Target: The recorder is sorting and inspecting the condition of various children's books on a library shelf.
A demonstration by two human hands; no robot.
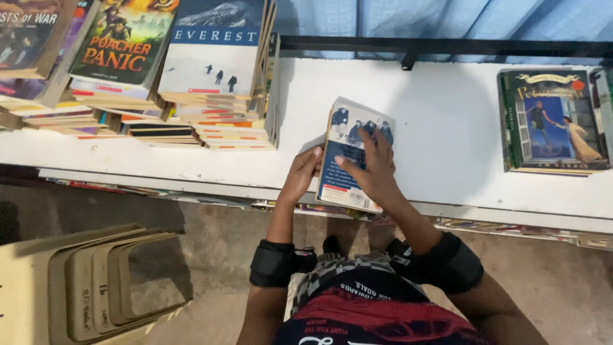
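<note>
Paperback (353,156) flat on white shelf (447,128); both hands (373,169) grasping it; concrete floor (217,249) below.

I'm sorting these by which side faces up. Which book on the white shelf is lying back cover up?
The blue paperback under both hands, left hand and right hand: it shows a barcode. The stacked books and green book show illustrated front covers.

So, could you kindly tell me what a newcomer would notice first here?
Both hands grip a blue paperback at the centre of the white shelf, left hand at its edge, right hand spread across its cover. Stacked books crowd the upper left; a green book lies far right.
</note>
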